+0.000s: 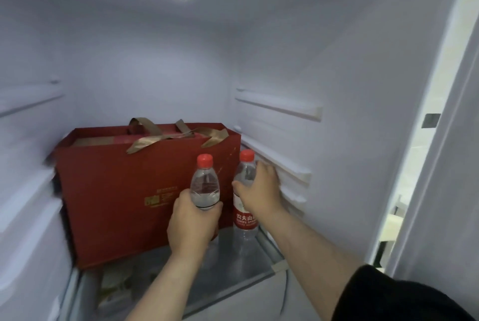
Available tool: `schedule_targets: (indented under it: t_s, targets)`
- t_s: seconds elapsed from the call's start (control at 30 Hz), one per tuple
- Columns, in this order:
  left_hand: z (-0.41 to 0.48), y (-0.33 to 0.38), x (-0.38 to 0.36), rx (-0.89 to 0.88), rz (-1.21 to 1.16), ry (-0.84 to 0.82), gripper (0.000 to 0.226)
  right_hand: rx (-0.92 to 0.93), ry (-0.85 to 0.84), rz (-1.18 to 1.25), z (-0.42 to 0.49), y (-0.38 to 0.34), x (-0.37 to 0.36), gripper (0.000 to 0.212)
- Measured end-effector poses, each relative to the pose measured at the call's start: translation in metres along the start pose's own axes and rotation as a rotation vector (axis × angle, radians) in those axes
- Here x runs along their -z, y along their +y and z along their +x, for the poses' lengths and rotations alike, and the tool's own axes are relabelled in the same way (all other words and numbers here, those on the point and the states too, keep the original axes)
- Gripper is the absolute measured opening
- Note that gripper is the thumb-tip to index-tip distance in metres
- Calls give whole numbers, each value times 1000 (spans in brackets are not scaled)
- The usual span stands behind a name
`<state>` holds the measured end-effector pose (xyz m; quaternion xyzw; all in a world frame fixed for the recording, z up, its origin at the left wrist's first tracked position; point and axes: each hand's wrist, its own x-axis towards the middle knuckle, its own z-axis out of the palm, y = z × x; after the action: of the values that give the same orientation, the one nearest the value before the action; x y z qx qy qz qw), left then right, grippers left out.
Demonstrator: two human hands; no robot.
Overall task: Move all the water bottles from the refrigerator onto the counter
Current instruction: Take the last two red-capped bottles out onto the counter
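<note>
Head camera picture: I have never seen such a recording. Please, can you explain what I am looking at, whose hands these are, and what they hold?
The camera sits on a person's head and looks into an open refrigerator. Both hands are that person's own. The left hand is wrapped around one water bottle with a red cap. The right hand closes around a second bottle with a red label, standing on the glass shelf. Beside the bottles stands a red gift bag with gold handles.
</note>
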<state>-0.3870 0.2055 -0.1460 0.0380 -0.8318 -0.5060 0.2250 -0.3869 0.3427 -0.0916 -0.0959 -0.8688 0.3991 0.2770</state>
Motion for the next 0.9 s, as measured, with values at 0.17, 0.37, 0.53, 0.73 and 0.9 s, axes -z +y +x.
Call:
schedule_targets:
  t_s: [0.17,0.37,0.53,0.73,0.9]
  targets:
    - [-1,-8,12,-5,-22,64,44,-87,-118,114,-15,11,-16,63]
    - [-4,-16,10,47,-119,62,44,-232,-88,72,-31,37,-26,48]
    - [-4,-23,9,57,-155,57,36,-213,-3,59,-41,26,-15,50]
    - [-13,-7,20,28,-274,64,34,-97,63,63,-45,-17,21,55]
    - [-17,22,48,-80,-373,47,34,-44,84,66,-66,-58,84,51]
